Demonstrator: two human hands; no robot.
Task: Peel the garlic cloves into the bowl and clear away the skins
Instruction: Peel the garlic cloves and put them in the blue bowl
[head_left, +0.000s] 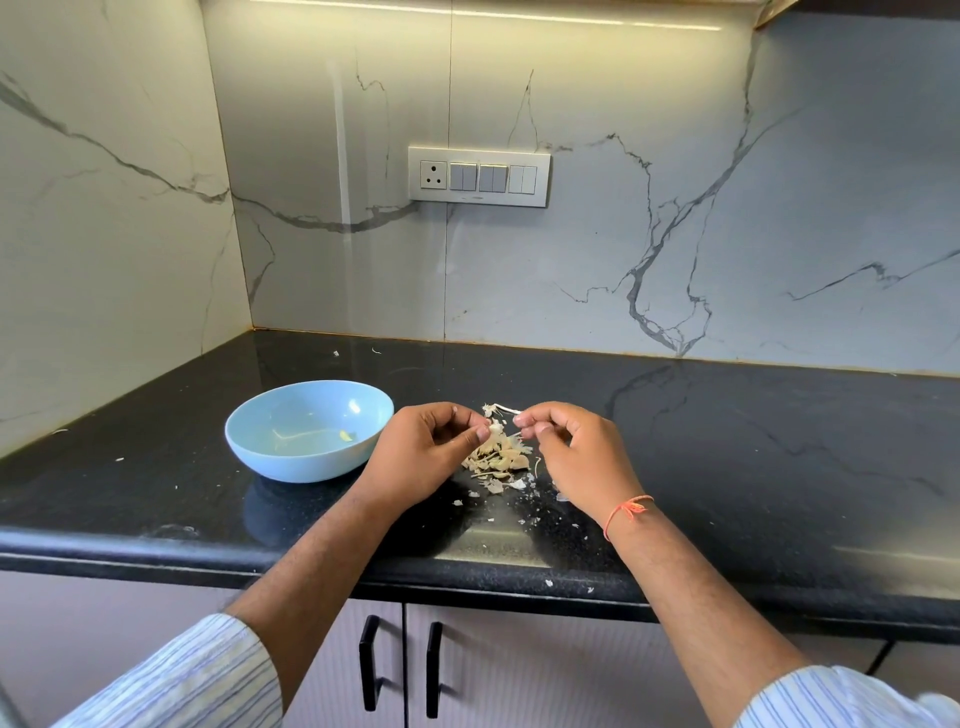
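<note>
both forearms reach forward; left hand (423, 452) and right hand (571, 452) close together, fingertips pinching, fingers curled.

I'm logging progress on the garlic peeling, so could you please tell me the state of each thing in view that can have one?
garlic clove: held above the counter, partly peeled.
left hand: pinches the clove.
right hand: pinches a strip of skin.
bowl: upright, nearly empty, one small piece inside.
skin pile: loose on the countertop, not cleared.
cabinet doors: closed.
</note>
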